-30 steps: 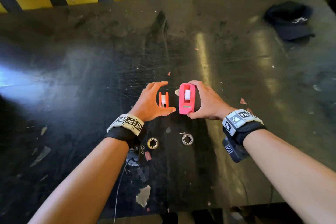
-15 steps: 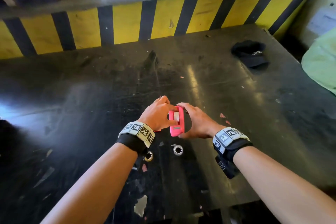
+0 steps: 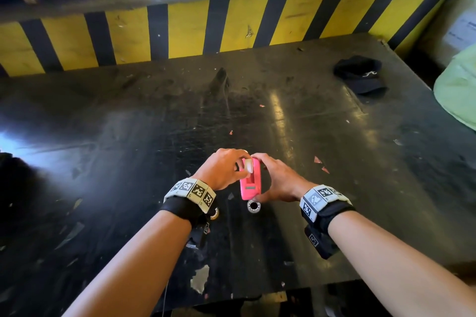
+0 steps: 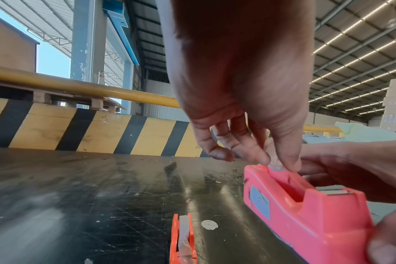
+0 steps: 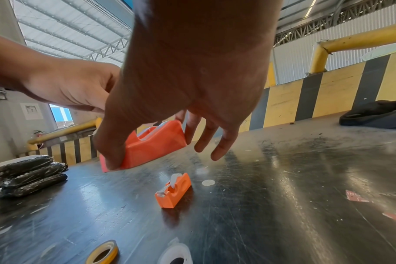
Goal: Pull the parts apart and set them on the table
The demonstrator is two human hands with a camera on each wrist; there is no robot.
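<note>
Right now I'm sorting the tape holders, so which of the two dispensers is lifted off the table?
The large pink plastic tape dispenser: the right hand holds it tilted above the table. The small orange tape dispenser sits alone on the black tabletop.

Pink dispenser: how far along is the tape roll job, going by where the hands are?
Done: the small orange dispenser stands on the table with tape in it. In hand: the right hand holds the pink dispenser lifted and tilted, while the left hand pinches the white roll at its slot; whether going in or out, I can't tell. Left: two loose rolls, yellow and white, lie untouched.
</note>
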